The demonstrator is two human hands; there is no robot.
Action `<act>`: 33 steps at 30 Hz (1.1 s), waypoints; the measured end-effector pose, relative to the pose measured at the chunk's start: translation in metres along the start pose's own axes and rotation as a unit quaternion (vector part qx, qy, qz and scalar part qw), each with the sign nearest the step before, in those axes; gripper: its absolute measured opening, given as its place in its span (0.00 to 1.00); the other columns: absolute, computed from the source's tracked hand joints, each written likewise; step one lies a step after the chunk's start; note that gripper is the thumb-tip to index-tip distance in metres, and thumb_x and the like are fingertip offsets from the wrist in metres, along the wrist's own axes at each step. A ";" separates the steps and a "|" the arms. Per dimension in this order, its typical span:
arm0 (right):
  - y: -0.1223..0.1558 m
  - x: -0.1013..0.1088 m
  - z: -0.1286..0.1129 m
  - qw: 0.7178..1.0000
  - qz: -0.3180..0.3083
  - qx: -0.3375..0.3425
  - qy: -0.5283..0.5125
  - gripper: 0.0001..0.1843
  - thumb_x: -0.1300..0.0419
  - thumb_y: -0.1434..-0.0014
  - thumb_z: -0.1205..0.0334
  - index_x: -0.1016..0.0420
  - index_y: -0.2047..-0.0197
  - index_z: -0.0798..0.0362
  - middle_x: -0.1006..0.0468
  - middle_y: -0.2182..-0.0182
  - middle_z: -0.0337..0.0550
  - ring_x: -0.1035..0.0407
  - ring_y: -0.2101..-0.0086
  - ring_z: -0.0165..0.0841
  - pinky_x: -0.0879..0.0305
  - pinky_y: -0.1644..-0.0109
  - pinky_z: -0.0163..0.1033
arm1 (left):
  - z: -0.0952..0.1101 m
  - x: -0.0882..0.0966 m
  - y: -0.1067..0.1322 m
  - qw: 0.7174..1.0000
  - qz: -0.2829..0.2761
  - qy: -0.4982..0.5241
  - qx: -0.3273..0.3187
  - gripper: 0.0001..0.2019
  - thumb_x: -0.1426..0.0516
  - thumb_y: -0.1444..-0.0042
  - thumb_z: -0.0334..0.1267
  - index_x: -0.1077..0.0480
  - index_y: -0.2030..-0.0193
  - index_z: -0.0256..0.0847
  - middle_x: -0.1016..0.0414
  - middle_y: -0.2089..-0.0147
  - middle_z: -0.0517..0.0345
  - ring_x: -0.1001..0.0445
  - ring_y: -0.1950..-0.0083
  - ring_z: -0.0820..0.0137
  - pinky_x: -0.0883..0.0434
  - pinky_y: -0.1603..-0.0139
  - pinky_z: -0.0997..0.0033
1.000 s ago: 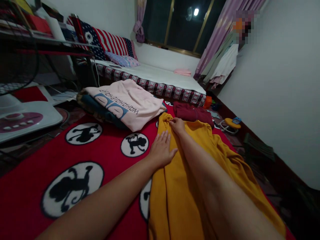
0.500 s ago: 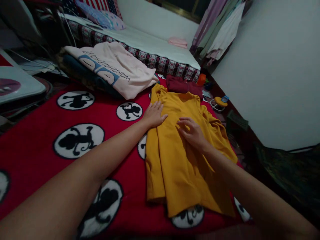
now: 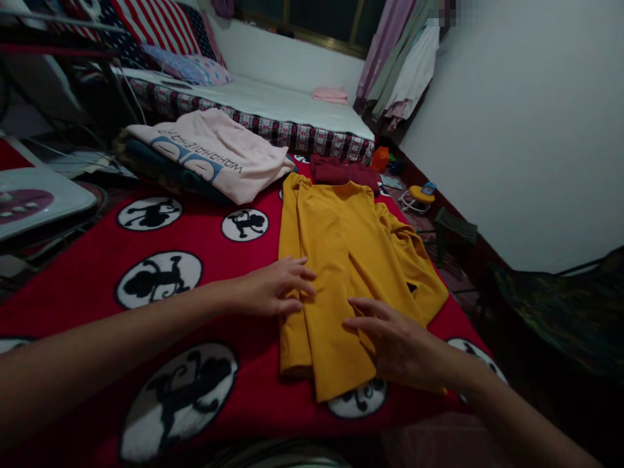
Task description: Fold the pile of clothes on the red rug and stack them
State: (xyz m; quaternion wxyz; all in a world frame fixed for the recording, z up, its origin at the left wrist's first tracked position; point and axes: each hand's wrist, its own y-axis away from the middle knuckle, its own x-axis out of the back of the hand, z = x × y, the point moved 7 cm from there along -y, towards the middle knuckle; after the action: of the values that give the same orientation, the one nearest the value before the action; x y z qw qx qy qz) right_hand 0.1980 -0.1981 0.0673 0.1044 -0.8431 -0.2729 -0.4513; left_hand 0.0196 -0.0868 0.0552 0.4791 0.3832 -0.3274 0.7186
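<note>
A mustard-yellow long-sleeved top (image 3: 336,227) lies spread on a red blanket (image 3: 253,390) printed with dark figures in white circles. Its left sleeve runs down along the body, while the right sleeve is bent out in creases. My left hand (image 3: 277,286) rests at the garment's left side, fingers spread over the sleeve and body edge. Lower on the top, my right hand (image 3: 390,331) hovers over or touches the cloth with fingers apart. Neither hand grips anything that I can see.
Folded clothes with a pale pink printed top (image 3: 219,149) lie at the back left. A folded maroon garment (image 3: 336,169) sits beyond the yellow top. Behind stands a bed (image 3: 283,97). A yellow round stool (image 3: 420,195) and a green folding stool (image 3: 453,227) are right, by the wall.
Both hands have come down the yellow top toward its hem. My left hand has also moved slightly left, and the view has tilted up a little.
</note>
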 end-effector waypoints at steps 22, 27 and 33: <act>-0.014 -0.001 -0.026 0.994 0.054 0.005 -0.097 0.24 0.43 0.46 0.72 0.27 0.47 0.43 0.31 0.43 0.45 0.37 0.42 0.35 0.38 0.40 0.40 | 0.040 -0.011 0.024 0.985 0.024 0.144 0.092 0.04 0.47 0.43 0.29 0.36 0.63 0.42 0.29 0.62 0.60 0.32 0.62 0.72 0.36 0.63 0.75; -0.014 -0.002 -0.033 0.997 0.027 0.009 -0.076 0.22 0.35 0.53 0.69 0.24 0.53 0.44 0.31 0.43 0.46 0.37 0.42 0.39 0.38 0.41 0.40 | 0.035 -0.009 0.024 0.985 0.033 0.144 0.094 0.06 0.46 0.45 0.28 0.36 0.61 0.42 0.30 0.61 0.59 0.32 0.62 0.71 0.35 0.62 0.75; -0.018 -0.006 -0.034 0.993 0.067 0.003 -0.092 0.10 0.44 0.44 0.70 0.24 0.62 0.48 0.24 0.53 0.45 0.29 0.53 0.33 0.34 0.49 0.35 | 0.042 -0.011 0.014 0.994 -0.004 0.093 0.048 0.21 0.41 0.48 0.28 0.32 0.48 0.51 0.33 0.45 0.57 0.31 0.49 0.67 0.33 0.55 0.74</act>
State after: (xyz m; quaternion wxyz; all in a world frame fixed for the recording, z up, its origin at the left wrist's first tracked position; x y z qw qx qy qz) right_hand 0.1620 -0.1998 0.0804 0.1114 -0.8973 -0.2252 -0.3630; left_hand 0.0193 -0.1316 0.0652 0.4918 0.3385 -0.2449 0.7639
